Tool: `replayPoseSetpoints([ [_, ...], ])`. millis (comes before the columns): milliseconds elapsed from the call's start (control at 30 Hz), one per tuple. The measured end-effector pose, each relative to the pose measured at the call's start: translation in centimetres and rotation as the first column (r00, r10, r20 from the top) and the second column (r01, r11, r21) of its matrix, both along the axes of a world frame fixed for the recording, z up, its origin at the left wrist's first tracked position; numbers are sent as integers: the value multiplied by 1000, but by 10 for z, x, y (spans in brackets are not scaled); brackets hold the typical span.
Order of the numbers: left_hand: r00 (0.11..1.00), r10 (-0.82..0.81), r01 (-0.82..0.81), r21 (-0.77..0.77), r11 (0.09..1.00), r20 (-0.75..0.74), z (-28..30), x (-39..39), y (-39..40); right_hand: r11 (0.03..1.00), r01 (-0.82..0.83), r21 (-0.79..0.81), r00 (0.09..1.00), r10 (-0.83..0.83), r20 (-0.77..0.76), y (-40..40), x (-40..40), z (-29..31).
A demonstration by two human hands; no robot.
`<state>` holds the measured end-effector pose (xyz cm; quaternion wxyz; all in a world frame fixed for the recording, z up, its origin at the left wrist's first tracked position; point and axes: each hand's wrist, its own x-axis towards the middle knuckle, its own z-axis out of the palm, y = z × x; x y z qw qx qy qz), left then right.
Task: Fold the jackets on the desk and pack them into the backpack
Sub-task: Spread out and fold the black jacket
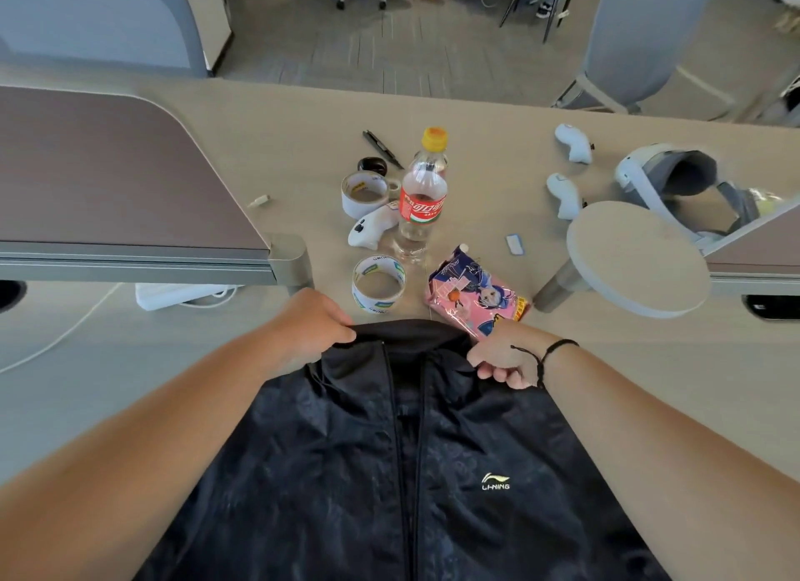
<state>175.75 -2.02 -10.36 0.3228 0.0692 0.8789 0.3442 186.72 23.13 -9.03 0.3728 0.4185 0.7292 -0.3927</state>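
Note:
A dark navy jacket (389, 472) with a centre zip and a small pale logo on the chest lies front-up on the beige desk (173, 385), its collar pointing away from me. My left hand (309, 327) pinches the left side of the collar. My right hand (504, 359), with a black cord round the wrist, grips the right side of the collar. The jacket's lower part and sleeves run out of view at the bottom. No backpack is in view.
Just beyond the collar lie a tape roll (379, 287) and a pink snack packet (476, 297). Farther back stand a clear bottle (422, 195), a second tape roll (363, 193), white controllers (372, 229) and a headset (675, 182). Desk dividers (108, 169) flank both sides.

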Motion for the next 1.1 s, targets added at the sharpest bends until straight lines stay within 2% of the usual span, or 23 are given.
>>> replayPoseSetpoints([
  [67,998,0,0,2,1000,-69,9,-2,0,999,33,11,986,-30,-164,-2,0,10],
  [100,993,7,-7,3,1000,-121,12,-3,1,994,15,111,951,20,-308,-1,-2,14],
  [133,984,28,-27,4,1000,-178,15,-4,1,954,-35,298,889,166,-427,0,-5,17],
  [167,972,62,-62,8,998,-228,15,-5,2,874,-64,481,814,325,-481,0,-8,19],
  [200,961,106,-104,22,994,-257,14,-6,3,806,-62,588,763,418,-493,-2,-10,21],
  [233,955,156,-151,41,988,-253,11,-6,5,781,-53,622,731,455,-509,-5,-12,20],
  [300,948,253,-237,100,966,-194,5,0,10,807,-26,591,717,427,-551,-9,-14,13],
  [333,940,270,-248,126,961,-207,0,5,12,819,-15,574,703,417,-576,-9,-12,7],
  [367,926,236,-211,115,971,-294,-5,10,12,808,-26,588,662,455,-596,-10,-8,1],
  [433,866,28,-22,17,1000,-500,-11,20,10,701,-167,693,483,671,-562,-11,2,-7],
  [467,836,-110,104,-42,994,-537,-10,24,9,619,-297,727,398,773,-495,-12,6,-10],
  [500,821,-253,227,-115,967,-512,-9,27,9,532,-437,725,348,844,-409,-15,8,-12],
  [567,775,-512,425,-294,856,-371,-8,31,14,397,-645,652,369,910,-189,-18,7,-15],
  [633,726,-644,502,-455,735,-241,-9,34,20,344,-720,603,422,907,-13,-19,1,-19],
  [700,736,-659,476,-576,665,-153,-11,35,24,401,-725,560,491,871,13,-18,-4,-20],
  [767,775,-629,441,-660,608,-61,-11,37,29,489,-714,502,541,840,-49,-18,-7,-19],
  [833,776,-629,430,-706,563,-30,-7,39,34,568,-688,453,566,810,-157,-18,-9,-14],
  [967,775,-624,392,-699,598,-99,-4,41,35,724,-548,420,587,690,-424,-12,-9,9],
  [1100,803,-582,368,-662,653,-128,-15,39,24,837,-327,438,538,546,-642,-14,-24,20],
])
